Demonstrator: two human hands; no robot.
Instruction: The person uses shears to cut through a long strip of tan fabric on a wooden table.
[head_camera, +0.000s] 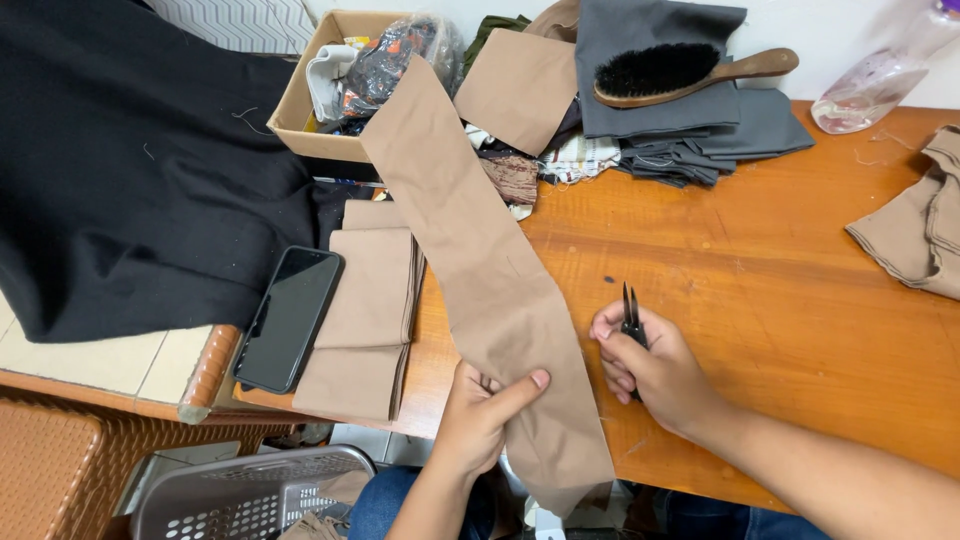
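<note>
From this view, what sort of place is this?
Likely a small tailoring or sewing workspace. The left hand holds a long tan fabric strip, the right hand holds small black thread snips, and folded grey cloth is stacked on the wooden table.

Left hand grips a long tan fabric strip; right hand holds black thread snips.

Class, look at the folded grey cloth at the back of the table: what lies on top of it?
A wooden-handled brush with black bristles rests on the grey cloth. Whatever lies beneath is covered.
</note>
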